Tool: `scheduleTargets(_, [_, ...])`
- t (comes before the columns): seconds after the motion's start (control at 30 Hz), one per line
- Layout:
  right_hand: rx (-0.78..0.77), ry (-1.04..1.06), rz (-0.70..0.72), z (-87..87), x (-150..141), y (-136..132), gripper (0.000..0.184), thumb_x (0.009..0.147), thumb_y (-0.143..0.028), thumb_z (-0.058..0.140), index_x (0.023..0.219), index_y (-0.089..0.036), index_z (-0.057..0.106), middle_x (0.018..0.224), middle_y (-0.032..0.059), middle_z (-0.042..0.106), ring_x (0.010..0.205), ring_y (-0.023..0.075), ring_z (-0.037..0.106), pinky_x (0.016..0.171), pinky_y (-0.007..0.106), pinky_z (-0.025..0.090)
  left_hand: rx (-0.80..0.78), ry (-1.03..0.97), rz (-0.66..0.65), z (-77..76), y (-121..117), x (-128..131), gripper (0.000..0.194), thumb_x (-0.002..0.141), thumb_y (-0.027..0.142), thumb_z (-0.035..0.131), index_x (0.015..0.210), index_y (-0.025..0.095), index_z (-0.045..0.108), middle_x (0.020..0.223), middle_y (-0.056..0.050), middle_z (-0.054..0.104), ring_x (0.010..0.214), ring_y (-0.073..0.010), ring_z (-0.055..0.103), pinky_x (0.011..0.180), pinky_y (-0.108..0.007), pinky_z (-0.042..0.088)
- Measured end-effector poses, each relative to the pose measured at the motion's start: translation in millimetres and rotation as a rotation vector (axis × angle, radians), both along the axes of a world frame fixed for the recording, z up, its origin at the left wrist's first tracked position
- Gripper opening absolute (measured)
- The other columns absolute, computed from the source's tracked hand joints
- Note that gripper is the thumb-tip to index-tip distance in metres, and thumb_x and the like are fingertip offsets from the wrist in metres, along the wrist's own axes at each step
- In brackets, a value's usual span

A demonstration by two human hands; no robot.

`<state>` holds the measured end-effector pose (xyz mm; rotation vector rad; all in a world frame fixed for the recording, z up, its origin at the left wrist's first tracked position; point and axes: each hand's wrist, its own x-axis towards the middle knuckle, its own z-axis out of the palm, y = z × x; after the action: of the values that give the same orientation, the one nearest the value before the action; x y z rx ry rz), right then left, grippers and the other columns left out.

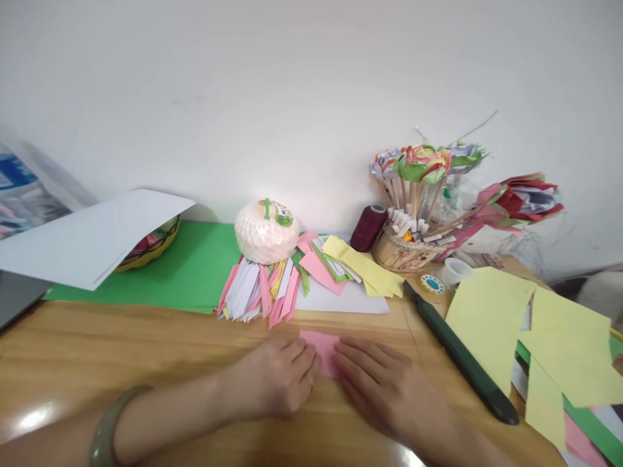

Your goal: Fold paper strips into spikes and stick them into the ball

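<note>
A small pink paper piece (pixel 323 353) rests on the wooden table between my two hands. My left hand (pixel 280 376) is closed at its left edge, the curled fingers pressed on that side; the thumb is hidden. On the right edge lies my right hand (pixel 382 379), fingers stretched out and close together, fingertips on the paper. Just beyond are bundles of narrow folded paper strips (pixel 260 288) in white, pink and yellow. A pale, textured round object (pixel 265 233) with a green top strip stands behind them.
Behind are green sheets (pixel 195 266), white sheets (pixel 97 237) over a basket (pixel 150 250), and more cut paper (pixel 365 263). To the right are a dark long-handled tool (pixel 462 353), yellow sheets (pixel 491 318), a maroon thread spool (pixel 368 228) and paper flowers (pixel 423 162) in a pot (pixel 402 253).
</note>
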<state>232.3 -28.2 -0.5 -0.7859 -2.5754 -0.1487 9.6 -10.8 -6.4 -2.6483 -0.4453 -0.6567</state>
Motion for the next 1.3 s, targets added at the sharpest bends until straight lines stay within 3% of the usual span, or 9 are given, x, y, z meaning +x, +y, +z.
scheduleTargets(0.2, [-0.023,-0.049,0.004,7.4,5.2,-1.9,0.033,0.094,-0.012,0.032,0.107,-0.009,0.062,0.095,0.0130,0.072,0.091,0.0236,0.067,0.074,0.036,0.058,-0.218,0.022,0.101,0.9,-2.0,4.3,0.023,0.090,0.030,0.050,0.078,0.013,0.060,0.070,-0.004,0.062,0.062,-0.0171,0.058,0.053,-0.027,0.047])
scheduleTargets(0.33, [-0.005,-0.052,0.029,7.4,9.0,-0.4,0.037,0.094,-0.010,0.027,0.109,-0.008,0.061,0.096,0.0137,0.072,0.090,0.0240,0.067,0.072,0.037,0.058,-0.129,0.047,0.070,2.8,-5.0,7.1,0.016,0.087,0.011,0.045,0.083,0.010,0.061,0.074,-0.007,0.063,0.059,-0.0164,0.057,0.052,-0.027,0.047])
scheduleTargets(0.47, [-0.057,-0.007,-0.024,7.3,7.0,1.8,0.021,0.092,-0.016,0.045,0.100,-0.010,0.063,0.089,0.0099,0.072,0.083,0.0224,0.067,0.071,0.034,0.057,-0.113,-0.025,0.094,4.3,-3.8,8.0,0.030,0.088,0.006,0.032,0.092,0.005,0.062,0.069,-0.007,0.064,0.056,-0.0164,0.058,0.054,-0.028,0.049])
scheduleTargets(0.67, [-0.315,0.055,-0.144,3.7,13.5,5.7,0.017,0.092,-0.016,0.045,0.093,-0.018,0.063,0.085,0.0054,0.066,0.078,0.0190,0.062,0.065,0.032,0.052,-0.435,-0.208,0.226,3.9,-1.2,0.0,0.032,0.093,0.012,0.035,0.077,0.015,0.063,0.066,-0.001,0.063,0.059,-0.0148,0.059,0.057,-0.025,0.049])
scheduleTargets(0.83, [-0.487,0.213,-0.267,-0.4,16.0,7.6,0.017,0.093,-0.021,0.045,0.085,-0.021,0.060,0.084,0.0041,0.064,0.075,0.0164,0.061,0.063,0.028,0.050,-0.759,-0.359,0.303,1.3,0.2,-4.0,0.026,0.091,0.018,0.042,0.079,0.019,0.065,0.070,-0.001,0.065,0.064,-0.0143,0.061,0.061,-0.023,0.049])
scheduleTargets(1.07, [-0.596,0.273,-0.547,-4.8,13.5,7.8,0.013,0.089,-0.032,0.051,0.082,-0.022,0.056,0.066,0.0002,0.062,0.055,0.0148,0.059,0.047,0.024,0.046,-0.934,-0.420,0.408,-3.7,6.1,-2.1,0.018,0.083,0.017,0.048,0.083,0.020,0.065,0.072,0.000,0.068,0.062,-0.0140,0.064,0.057,-0.022,0.049])
scheduleTargets(1.2, [-0.603,0.280,-0.583,-9.3,12.4,8.0,0.013,0.089,-0.034,0.051,0.088,-0.022,0.056,0.068,0.0002,0.064,0.054,0.0146,0.060,0.045,0.023,0.045,-1.083,-0.353,0.550,-1.4,9.4,0.4,0.013,0.078,0.019,0.048,0.080,0.019,0.061,0.062,0.002,0.066,0.053,-0.0135,0.061,0.048,-0.020,0.044])
scheduleTargets(1.3, [-0.585,0.261,-0.591,-11.0,11.3,7.3,0.012,0.090,-0.032,0.049,0.090,-0.022,0.055,0.068,-0.0001,0.064,0.055,0.0147,0.061,0.047,0.023,0.046,-1.129,-0.306,0.585,0.6,10.9,2.1,0.012,0.078,0.020,0.046,0.073,0.020,0.057,0.058,0.003,0.063,0.050,-0.0136,0.059,0.046,-0.020,0.041])
